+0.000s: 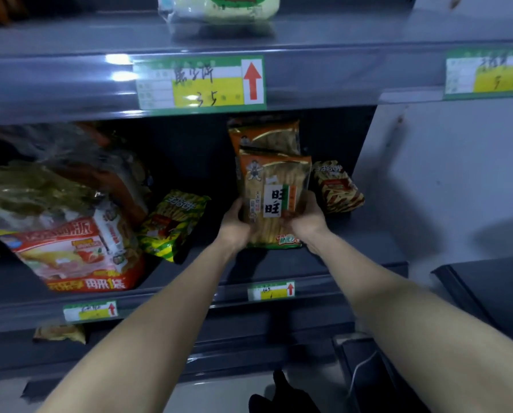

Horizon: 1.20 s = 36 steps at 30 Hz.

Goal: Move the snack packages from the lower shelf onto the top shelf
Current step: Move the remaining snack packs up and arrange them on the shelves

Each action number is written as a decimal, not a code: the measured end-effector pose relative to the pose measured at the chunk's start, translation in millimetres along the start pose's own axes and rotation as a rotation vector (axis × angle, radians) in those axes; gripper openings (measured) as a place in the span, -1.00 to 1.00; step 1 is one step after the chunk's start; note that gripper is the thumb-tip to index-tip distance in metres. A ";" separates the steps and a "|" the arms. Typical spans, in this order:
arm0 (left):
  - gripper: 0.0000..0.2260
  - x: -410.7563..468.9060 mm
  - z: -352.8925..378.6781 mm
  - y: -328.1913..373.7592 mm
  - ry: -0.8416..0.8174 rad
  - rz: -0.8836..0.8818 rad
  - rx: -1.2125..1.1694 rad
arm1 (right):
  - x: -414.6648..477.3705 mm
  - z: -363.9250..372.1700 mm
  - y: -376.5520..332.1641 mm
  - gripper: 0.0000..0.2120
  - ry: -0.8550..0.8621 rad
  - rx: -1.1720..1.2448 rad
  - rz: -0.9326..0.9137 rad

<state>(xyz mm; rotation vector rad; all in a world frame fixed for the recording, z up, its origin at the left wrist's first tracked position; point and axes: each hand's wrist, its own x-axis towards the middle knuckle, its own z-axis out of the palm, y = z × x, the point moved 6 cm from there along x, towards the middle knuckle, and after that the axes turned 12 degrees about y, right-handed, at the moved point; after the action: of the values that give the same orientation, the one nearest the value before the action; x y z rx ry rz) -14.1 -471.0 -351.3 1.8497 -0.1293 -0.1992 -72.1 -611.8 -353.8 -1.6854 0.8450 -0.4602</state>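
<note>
An orange rice cracker package [274, 189] stands upright on the lower shelf [323, 263]. My left hand [234, 225] grips its lower left edge and my right hand [307, 222] grips its lower right edge. A second, matching orange package [264, 135] stands right behind it. The top shelf [70, 40] runs across the upper view, with a pale wrapped package [219, 13] on it.
On the lower shelf lie a green-yellow striped snack bag [172, 225] at left, a brown striped bag [338, 187] at right, and a big red and clear bag [70, 251] at far left. Price labels [200, 83] hang on the shelf fronts. A grey wall [457, 174] stands right.
</note>
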 end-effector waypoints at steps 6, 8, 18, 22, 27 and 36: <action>-0.44 28.2 4.7 4.3 0.045 0.012 0.025 | 30.4 14.6 0.2 -0.45 0.022 -0.114 -0.083; -0.42 33.3 6.0 3.7 0.059 0.024 0.023 | 34.9 19.5 2.4 -0.40 0.020 -0.216 -0.088; -0.41 32.7 6.0 -40.4 0.113 -0.115 0.108 | 31.5 31.2 39.8 -0.41 0.005 -0.561 -0.019; -0.41 29.2 6.3 -42.6 0.097 -0.112 0.113 | 25.9 23.1 41.6 -0.33 0.011 -0.506 0.003; -0.37 25.2 5.3 -46.5 0.101 -0.128 0.089 | 17.2 14.7 41.3 -0.26 0.015 -0.476 -0.011; -0.41 12.7 -11.2 -34.1 0.180 -0.065 0.057 | -10.0 6.7 23.6 -0.28 0.078 -0.498 -0.100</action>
<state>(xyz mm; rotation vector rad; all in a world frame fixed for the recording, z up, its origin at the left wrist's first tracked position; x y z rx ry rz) 0.2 -453.3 -381.8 1.9209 0.0509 -0.0736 -81.1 -602.5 -376.9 -2.1857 0.9919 -0.4054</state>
